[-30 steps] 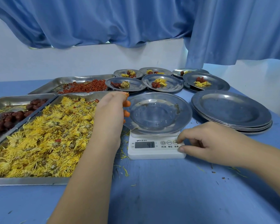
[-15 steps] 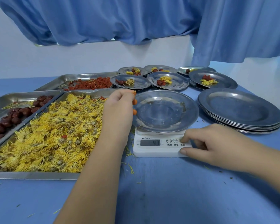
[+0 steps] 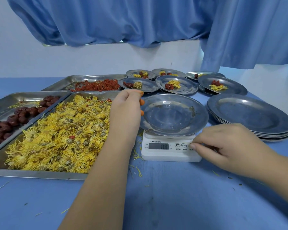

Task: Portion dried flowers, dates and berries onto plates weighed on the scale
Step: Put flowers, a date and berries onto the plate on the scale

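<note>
An empty steel plate [image 3: 173, 113] sits on the white digital scale [image 3: 165, 154], whose display reads about zero. My right hand [image 3: 226, 145] rests at the scale's front right corner, its index fingertip on the rightmost button. My left hand [image 3: 125, 112] hovers at the plate's left rim, back towards me and orange-tipped fingers loosely curled; I see nothing in them. Left of the scale is a tray of yellow dried flowers [image 3: 60, 135]. A tray of dark red dates [image 3: 15, 117] is at the far left, and a tray of red berries [image 3: 96, 86] lies behind.
A stack of empty steel plates [image 3: 249, 115] stands right of the scale. Several filled plates [image 3: 176, 84] with flowers and red fruit sit behind it. Loose petals litter the blue tabletop [image 3: 173, 196]. A blue curtain [image 3: 140, 22] hangs behind the table.
The scale display went from 43 to about zero under my right index finger. Both hands stayed where they were; the view shifted slightly.
</note>
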### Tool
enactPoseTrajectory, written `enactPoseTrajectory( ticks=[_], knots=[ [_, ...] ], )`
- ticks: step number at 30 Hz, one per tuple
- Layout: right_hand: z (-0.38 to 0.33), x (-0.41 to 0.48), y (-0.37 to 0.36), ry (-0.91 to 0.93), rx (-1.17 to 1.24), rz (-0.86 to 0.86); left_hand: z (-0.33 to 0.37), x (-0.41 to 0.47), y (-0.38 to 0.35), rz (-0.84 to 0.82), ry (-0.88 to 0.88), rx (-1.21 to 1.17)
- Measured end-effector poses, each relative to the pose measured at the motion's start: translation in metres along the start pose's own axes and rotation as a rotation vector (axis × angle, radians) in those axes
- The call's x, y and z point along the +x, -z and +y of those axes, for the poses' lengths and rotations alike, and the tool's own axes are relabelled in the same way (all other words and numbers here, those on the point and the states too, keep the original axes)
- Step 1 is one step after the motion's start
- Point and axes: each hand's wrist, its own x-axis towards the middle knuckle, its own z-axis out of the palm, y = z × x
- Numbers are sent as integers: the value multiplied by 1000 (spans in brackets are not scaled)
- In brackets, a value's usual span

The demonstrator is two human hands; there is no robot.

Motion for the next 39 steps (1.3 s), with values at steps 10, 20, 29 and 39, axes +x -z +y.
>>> enactPoseTrajectory(
  ticks=[10,20,29,39],
  knots=[
    [-38,52,-15,-86,-49,149,-9,-6,-5,-40,-293,256],
    [-30,31,-25,37,-43,331,11,-1,7,-173,-492,369],
    [-36,40,-36,36,-66,341,28,76,129,-297,-212,988],
    [-43,51,-47,44,-69,339,-15,148,176,-221,-130,1183]
  ],
)
